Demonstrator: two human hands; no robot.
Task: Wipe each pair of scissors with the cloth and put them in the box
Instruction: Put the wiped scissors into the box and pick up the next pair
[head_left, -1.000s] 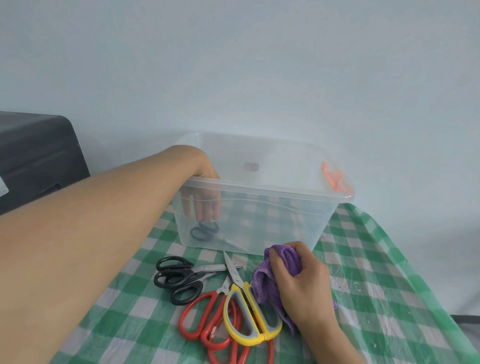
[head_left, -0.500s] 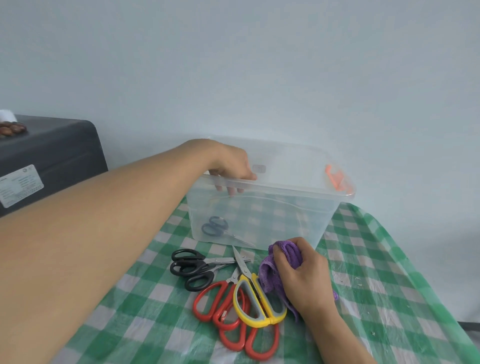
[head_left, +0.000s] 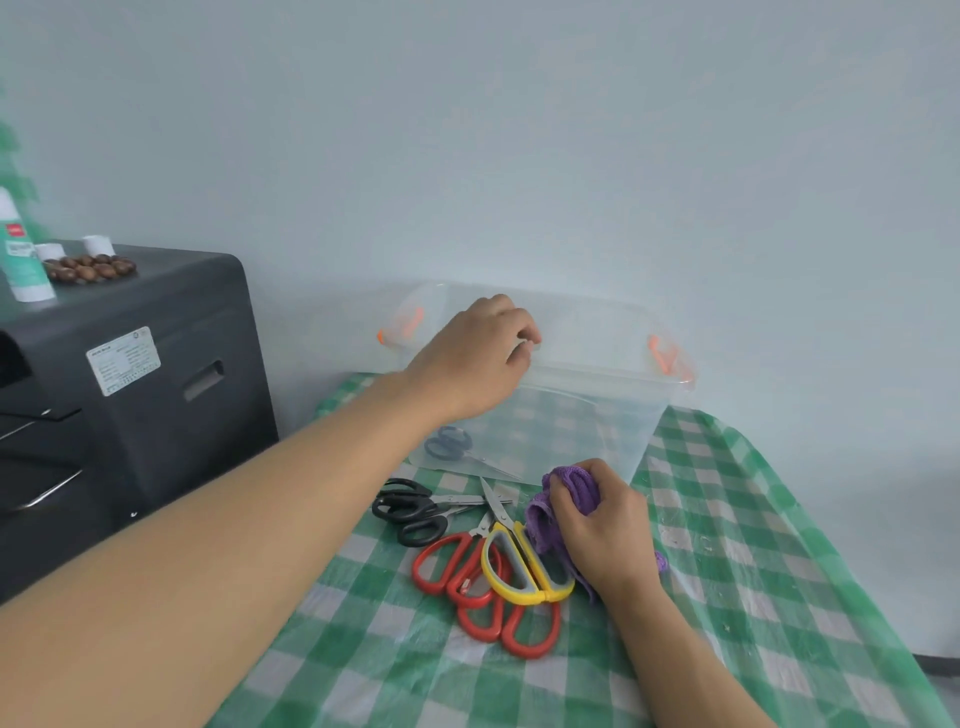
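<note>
A person's left hand (head_left: 475, 364) hangs above the near rim of the clear plastic box (head_left: 587, 415), fingers loosely curled and holding nothing. One dark-handled pair of scissors (head_left: 451, 445) already lies on the box floor near its left end, seen through the wall. The right hand (head_left: 602, 530) rests on the checked tablecloth (head_left: 727, 545) in front of the box, fingers closed around a bunched purple cloth (head_left: 563, 501).

The unwiped scissors lie in a loose heap just beside the cloth hand, at about its nine o'clock. From the empty left hand they lie at about six o'clock, back toward the person, past the box's front wall. The yellow-handled pair (head_left: 522, 561) sits on top, nearest the cloth, almost touching it; its long axis runs from handles at five o'clock to blade tips at eleven o'clock, pointing toward the box. Under it lie two red-handled pairs (head_left: 467, 571), their loops fanned toward the person. The black-handled pairs (head_left: 410, 512) lie crosswise, handles at nine o'clock, blades at three. The right hand is nearer the heap but occupied, so the free left hand seems the likely one to pick up next, probably the yellow pair.

The box is thin, see-through and rounded at the corners, with orange clips at both ends. The handles look like hard, glossy plastic, the blades like bare metal. The cloth looks soft and napped; the tablecloth has a shiny film that crinkles. A dark grey machine (head_left: 130, 395) stands left of the table.
</note>
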